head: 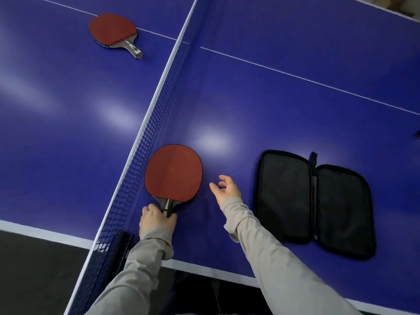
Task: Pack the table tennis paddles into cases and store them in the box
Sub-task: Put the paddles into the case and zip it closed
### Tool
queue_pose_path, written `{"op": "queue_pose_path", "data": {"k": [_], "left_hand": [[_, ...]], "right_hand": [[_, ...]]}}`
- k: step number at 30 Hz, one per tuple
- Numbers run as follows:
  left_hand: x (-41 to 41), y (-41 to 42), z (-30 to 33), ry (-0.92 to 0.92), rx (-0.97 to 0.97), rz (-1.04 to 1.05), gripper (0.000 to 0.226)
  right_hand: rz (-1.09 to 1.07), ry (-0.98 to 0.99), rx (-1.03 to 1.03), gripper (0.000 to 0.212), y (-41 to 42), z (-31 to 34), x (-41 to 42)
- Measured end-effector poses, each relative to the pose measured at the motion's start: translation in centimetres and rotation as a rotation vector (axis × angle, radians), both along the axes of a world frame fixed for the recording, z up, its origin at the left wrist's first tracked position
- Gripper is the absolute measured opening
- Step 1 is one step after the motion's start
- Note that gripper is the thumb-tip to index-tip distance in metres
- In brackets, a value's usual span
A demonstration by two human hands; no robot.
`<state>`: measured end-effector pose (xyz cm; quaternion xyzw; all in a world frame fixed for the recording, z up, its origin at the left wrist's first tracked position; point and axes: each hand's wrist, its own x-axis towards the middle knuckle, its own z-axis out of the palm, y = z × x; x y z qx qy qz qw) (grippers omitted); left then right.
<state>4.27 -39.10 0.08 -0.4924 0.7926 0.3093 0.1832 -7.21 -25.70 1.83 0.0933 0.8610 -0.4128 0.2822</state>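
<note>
Case (314, 204) lies unzipped, holding nothing; left hand (156, 220) grips paddle (173, 172), right hand (227, 189) fingers apart.

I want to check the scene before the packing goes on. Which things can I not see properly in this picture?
- The box: not in the head view.
- Handle of the near paddle: mostly covered by the left hand gripping it.
- Small dark object: cut off by the right edge.
- Markings on the far paddle: too small to read.
- Only one open case shows.
</note>
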Motion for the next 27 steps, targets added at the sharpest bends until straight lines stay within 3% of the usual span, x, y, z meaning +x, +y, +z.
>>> {"op": "queue_pose_path", "data": {"k": [4, 10, 18, 27], "left_hand": [[-0.3, -0.6, 0.4, 0.027, 0.004, -0.006, 0.034], [-1.3, 1.9, 2.0, 0.207, 0.031, -0.11, 0.034], [-4.5, 8.2, 3.3, 0.319, 0.055, -0.334, 0.033], [-8.7, 19.3, 4.2, 0.266, 0.087, -0.68, 0.031]], "right_hand": [[-0.025, 0.011, 0.01, 0.046, 1.4, 0.0, 0.1], [-0.079, 0.013, -0.105, 0.05, 1.5, 0.5, -0.5], [-0.433, 0.058, -0.259, 0.038, 7.5, 2.3, -1.8], [-0.726, 0.079, -0.28, 0.036, 19.8, 3.9, -2.6]]}}
